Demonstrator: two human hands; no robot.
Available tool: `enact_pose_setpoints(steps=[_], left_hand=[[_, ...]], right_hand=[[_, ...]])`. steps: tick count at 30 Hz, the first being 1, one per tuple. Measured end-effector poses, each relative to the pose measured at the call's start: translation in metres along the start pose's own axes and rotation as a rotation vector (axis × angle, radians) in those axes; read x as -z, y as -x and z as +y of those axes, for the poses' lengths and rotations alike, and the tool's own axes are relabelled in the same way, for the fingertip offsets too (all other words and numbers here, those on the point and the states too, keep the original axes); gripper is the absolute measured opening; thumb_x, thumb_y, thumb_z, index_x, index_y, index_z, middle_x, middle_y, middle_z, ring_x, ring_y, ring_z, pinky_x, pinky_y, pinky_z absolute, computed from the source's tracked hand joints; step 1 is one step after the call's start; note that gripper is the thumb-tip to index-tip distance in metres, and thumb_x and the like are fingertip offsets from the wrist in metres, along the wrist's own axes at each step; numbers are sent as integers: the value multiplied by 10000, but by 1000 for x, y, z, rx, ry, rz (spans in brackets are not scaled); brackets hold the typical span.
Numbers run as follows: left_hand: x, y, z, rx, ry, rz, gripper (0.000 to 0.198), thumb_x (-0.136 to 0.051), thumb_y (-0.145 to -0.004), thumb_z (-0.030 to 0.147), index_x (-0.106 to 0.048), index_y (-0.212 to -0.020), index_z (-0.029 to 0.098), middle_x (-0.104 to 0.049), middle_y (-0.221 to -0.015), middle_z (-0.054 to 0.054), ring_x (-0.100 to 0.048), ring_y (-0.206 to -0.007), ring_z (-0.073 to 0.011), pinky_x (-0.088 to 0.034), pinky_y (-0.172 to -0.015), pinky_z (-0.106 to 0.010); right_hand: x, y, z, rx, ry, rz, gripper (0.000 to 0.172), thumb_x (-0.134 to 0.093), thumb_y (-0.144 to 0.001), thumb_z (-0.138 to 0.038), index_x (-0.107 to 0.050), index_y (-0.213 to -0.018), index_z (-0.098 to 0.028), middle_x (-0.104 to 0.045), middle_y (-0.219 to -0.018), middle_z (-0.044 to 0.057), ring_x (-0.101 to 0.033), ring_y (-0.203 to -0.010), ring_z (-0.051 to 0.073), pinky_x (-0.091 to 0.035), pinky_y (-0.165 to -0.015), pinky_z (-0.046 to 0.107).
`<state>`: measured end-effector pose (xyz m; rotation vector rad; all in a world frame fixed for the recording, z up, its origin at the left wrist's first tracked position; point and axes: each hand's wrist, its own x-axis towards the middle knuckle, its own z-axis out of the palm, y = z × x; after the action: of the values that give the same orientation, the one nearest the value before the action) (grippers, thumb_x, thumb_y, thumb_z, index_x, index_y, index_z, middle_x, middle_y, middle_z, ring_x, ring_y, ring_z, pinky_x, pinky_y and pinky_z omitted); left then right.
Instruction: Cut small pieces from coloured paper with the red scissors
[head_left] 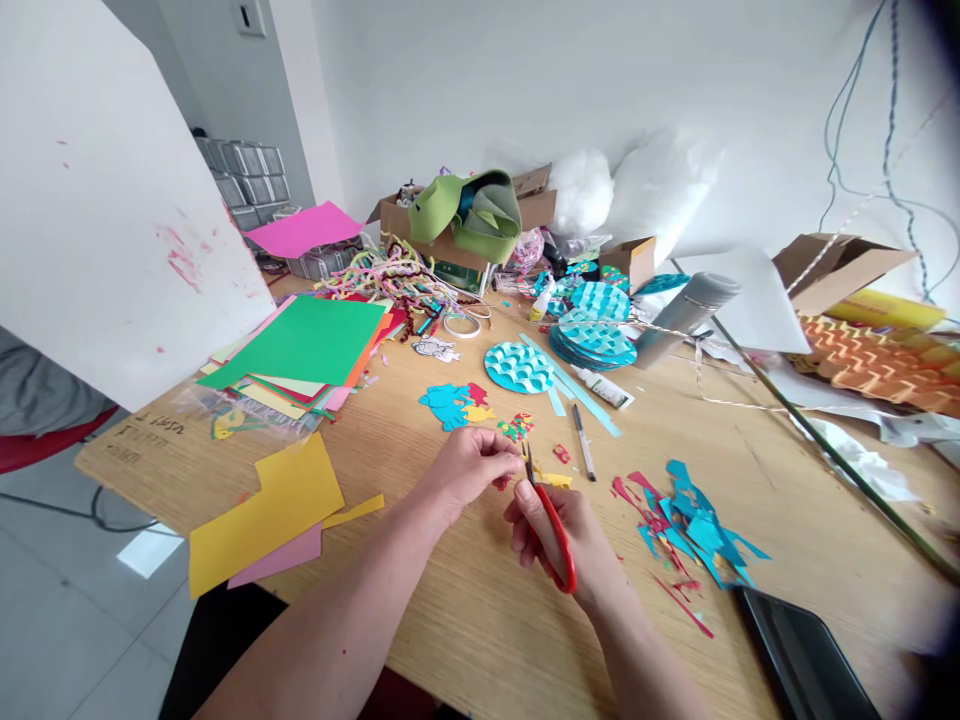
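Note:
Red-handled scissors [553, 540] are gripped in my right hand [559, 545], with their dark blades pointing away from me. My left hand [476, 465] is closed in a pinch beside the blade tips, on a small piece of paper mostly hidden by the fingers. Just beyond my hands lie small red, green and yellow paper cut-outs [516, 428] and a larger blue paper cut-out [445, 405]. Yellow paper scraps [555, 480] rest behind the scissors. A small red cut-out [562, 454] sits to their right.
Blue and red paper offcuts [694, 525] are heaped at right, near a black phone [802, 650]. A pen [583, 442], glue tube [604, 388] and scalloped blue disc [519, 368] lie further back. Yellow paper [266, 515] and a green-topped paper stack [307, 340] occupy the left.

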<state>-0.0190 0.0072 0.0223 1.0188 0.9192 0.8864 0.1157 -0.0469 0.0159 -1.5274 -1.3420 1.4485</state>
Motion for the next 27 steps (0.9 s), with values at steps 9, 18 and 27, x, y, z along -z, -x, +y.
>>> enact_pose_setpoints(steps=[9, 18, 27], left_hand=[[1, -2, -2, 25, 83, -22, 164, -705, -578, 268, -627, -604, 126, -595, -561, -10, -518, -537, -104, -404, -574, -252], [1, -2, -4, 43, 128, -27, 198, -731, -564, 285, -628, -612, 123, -601, -563, -15, -517, -516, -103, -406, -553, -256], [1, -2, -3, 39, 123, -24, 183, -715, -572, 274, -618, -614, 124, -593, -553, -9, -516, -504, -100, -406, -551, -256]], right_hand=[[0, -1, 4, 17, 22, 15, 604, -538, -731, -743, -571, -650, -146, -580, -458, 17, -519, -358, 107, -342, -365, 193], [1, -2, 9, 4, 22, 34, 587, -541, -752, -719, -579, -654, -141, -567, -438, 9, -499, -333, 98, -320, -344, 183], [1, -1, 6, 3, 29, 43, 563, -562, -747, -704, -583, -637, -152, -561, -421, 3, -484, -320, 97, -306, -328, 182]])
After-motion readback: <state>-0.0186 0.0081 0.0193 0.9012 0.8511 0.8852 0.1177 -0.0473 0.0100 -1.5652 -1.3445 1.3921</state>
